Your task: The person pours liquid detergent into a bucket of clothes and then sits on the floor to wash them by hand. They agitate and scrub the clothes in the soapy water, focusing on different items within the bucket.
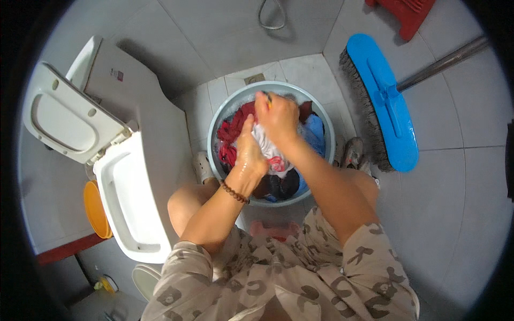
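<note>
A round light-blue plastic basin (211,138) stands on the floor between the person's feet, full of wet laundry and some suds. Above its middle, my right hand (280,116) is closed around a white cloth with a red print (270,150). My left hand (249,152), wet and with a beaded bracelet at the wrist, grips the same cloth from the left side. Part of the cloth is hidden by the fingers. In the basin, a dark red garment (231,138) lies at the left, a blue one (314,134) at the right, and a black one (286,185) near the front.
At the left is a white toilet (160,240) with its lid raised, beside an orange basin (92,208). A blue long-handled brush (389,108) leans at the right, below a red plastic object (413,20). A shower hose (273,27) hangs behind; a pink stool (273,228) sits in front.
</note>
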Action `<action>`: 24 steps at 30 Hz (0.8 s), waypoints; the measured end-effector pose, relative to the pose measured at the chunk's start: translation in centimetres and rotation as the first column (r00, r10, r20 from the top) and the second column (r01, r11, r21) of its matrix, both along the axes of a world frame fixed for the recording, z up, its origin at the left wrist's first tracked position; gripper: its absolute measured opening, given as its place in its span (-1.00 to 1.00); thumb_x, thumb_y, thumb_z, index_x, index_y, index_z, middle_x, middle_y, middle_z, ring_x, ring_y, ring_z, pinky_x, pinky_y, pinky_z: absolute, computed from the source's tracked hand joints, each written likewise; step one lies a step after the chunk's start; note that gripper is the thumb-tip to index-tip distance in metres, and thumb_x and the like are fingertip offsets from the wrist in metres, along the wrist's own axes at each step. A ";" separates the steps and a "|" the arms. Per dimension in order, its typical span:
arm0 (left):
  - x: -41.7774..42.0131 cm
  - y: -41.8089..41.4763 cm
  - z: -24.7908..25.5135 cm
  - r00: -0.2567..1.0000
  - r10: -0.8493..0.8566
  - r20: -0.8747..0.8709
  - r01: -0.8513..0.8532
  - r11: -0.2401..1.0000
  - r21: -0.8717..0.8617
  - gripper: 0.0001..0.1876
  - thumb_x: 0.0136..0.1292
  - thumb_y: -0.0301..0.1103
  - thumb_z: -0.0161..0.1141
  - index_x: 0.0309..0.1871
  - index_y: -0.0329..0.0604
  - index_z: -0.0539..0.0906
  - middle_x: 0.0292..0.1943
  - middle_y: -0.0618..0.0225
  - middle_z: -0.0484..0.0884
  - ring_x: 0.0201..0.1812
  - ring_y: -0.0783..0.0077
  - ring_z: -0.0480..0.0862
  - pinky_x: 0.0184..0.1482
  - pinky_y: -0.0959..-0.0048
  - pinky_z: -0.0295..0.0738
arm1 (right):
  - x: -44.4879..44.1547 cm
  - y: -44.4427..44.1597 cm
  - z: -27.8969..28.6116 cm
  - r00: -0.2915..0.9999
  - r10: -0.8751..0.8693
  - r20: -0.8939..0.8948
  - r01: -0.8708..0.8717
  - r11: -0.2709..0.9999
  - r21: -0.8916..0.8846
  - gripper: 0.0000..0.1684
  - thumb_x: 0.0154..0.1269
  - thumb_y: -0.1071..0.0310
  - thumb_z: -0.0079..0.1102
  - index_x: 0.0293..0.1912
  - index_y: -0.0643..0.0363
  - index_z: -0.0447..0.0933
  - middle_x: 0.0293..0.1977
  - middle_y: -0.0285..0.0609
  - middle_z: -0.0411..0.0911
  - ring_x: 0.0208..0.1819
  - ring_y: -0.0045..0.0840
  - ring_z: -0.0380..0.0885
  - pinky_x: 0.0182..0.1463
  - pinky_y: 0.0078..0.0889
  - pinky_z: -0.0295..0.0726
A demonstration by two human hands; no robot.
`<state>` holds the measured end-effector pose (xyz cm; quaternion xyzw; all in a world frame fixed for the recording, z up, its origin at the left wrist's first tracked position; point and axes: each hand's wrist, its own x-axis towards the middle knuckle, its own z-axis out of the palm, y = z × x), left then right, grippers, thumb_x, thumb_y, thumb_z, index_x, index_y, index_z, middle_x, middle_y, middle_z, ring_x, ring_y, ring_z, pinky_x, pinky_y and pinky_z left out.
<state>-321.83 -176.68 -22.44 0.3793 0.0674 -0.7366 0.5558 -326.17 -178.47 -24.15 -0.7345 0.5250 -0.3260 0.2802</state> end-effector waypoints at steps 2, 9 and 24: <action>5.6 -0.2 -6.7 0.972 -0.141 -0.187 0.038 0.883 -0.468 -0.55 0.34 0.03 -0.18 -0.63 0.00 0.35 -0.67 0.39 0.42 -0.57 0.47 0.44 -0.52 0.50 0.35 | 1.9 2.4 -1.4 0.960 -0.017 0.281 0.114 0.937 -0.331 -0.68 0.14 0.13 0.07 -0.44 0.21 0.53 -0.54 -0.08 0.51 -0.47 -0.13 0.51 -0.30 -0.26 0.52; 1.8 0.8 -1.3 0.954 -0.020 0.299 0.055 0.992 -0.110 -0.56 0.33 0.03 -0.10 -0.13 -0.18 0.54 -0.24 0.33 0.60 -0.19 0.40 0.56 -0.10 0.40 0.45 | -3.2 -2.9 0.1 0.936 -0.264 0.232 0.251 0.964 0.086 -0.52 0.22 0.06 -0.05 -0.38 0.38 0.51 -0.49 0.13 0.53 -0.47 -0.16 0.56 -0.42 -0.13 0.45; 5.8 2.2 -5.7 0.944 -0.100 0.314 0.089 0.995 0.047 -0.80 0.24 -0.35 0.08 -0.16 -0.29 0.52 -0.29 0.23 0.60 -0.33 0.39 0.62 -0.30 0.41 0.57 | -3.7 5.7 -0.5 0.889 0.427 0.165 -0.436 0.900 0.020 -0.74 0.03 0.43 0.16 -0.20 0.23 0.49 -0.36 0.02 0.52 -0.28 -0.20 0.55 -0.20 -0.31 0.52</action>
